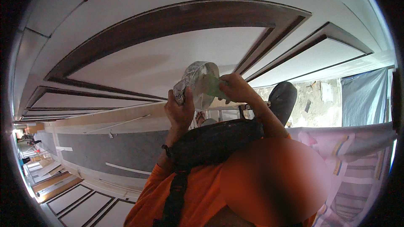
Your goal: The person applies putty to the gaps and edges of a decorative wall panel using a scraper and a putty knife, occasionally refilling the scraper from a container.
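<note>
My left hand (179, 104) grips the near side of a clear plastic tub (197, 67), its thumb over the rim. Whitish residue coats the tub, which is tilted with its mouth toward my right hand. Between the fingers of my right hand (235, 86) is a translucent green flat piece, perhaps a plastic spreader (213, 85). Its far end reaches into the tub's mouth, and how much filler lies inside cannot be made out. Both hands are in front of a white wall panel (151, 60) framed by dark brown moulding (176, 17).
A metal frame like a ladder (222, 113) and a bare foot or sandal (199, 118) show below my hands. A black waist bag (217, 137) crosses my body. Grey floor covering (116, 148) extends left, with loose strips on it. A blue tarp (363, 97) and pinkish plastic sheeting (341, 151) hang right.
</note>
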Demonstrator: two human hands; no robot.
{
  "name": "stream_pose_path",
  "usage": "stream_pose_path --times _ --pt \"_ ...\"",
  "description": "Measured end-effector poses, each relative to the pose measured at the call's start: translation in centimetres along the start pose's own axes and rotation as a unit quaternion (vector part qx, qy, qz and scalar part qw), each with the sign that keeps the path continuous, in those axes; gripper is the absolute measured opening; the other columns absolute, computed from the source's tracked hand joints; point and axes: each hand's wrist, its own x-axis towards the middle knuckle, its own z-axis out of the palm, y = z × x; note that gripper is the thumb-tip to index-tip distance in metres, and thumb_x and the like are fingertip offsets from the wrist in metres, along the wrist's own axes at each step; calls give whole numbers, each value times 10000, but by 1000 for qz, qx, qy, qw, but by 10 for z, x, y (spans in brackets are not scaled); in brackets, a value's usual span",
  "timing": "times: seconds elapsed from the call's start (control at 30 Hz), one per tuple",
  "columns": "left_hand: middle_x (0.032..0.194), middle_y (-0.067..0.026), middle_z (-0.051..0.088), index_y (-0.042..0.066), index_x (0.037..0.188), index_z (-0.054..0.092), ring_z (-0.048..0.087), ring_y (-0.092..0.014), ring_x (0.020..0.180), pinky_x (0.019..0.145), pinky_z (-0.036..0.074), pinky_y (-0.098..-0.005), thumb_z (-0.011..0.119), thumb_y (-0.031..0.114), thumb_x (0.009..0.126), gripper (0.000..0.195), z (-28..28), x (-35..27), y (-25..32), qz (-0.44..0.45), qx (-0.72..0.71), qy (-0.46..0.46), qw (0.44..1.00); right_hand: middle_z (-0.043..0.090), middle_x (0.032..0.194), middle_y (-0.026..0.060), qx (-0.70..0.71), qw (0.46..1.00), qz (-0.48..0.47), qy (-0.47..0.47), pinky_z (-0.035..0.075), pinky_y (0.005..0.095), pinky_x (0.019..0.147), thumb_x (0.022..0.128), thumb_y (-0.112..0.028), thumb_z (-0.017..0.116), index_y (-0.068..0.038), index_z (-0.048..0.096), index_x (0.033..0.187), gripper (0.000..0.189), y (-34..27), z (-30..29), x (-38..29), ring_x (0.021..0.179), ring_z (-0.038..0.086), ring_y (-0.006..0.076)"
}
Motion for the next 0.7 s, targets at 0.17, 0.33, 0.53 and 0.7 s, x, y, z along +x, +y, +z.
stream_pose_path --times 0.17,0.33,0.53,0.7 --pt "812 -191 723 -41 991 640 740 -323 756 649 553 -408 710 279 938 332 14 4 -2 18 10 15 1000 741 804 132 -20 997 -65 -39 586 318 560 1014 -193 485 70 653 1163 346 8 -5 -4 629 700 161" --pt "787 -208 685 -43 994 650 677 -298 691 615 506 -418 671 308 963 353 18 13 -32 -86 -43 65 993 747 836 112 195 980 -7 -40 523 269 574 1043 -295 517 7 651 1177 356 -19 -27 -26 640 672 135" --pt "645 -116 528 -54 911 692 455 -207 601 559 397 -414 640 321 976 385 3 23 -66 -89 38 67 993 709 1034 172 374 918 -124 -41 548 324 622 1048 -480 448 15 532 1330 575 -62 -72 -48 813 698 235" --pt "679 -132 576 -36 912 645 516 -253 620 577 418 -434 660 298 975 340 0 20 -74 -72 49 72 994 604 1286 239 369 835 -407 2 509 349 834 990 -473 546 72 434 1439 715 -145 -110 -59 1099 614 248"
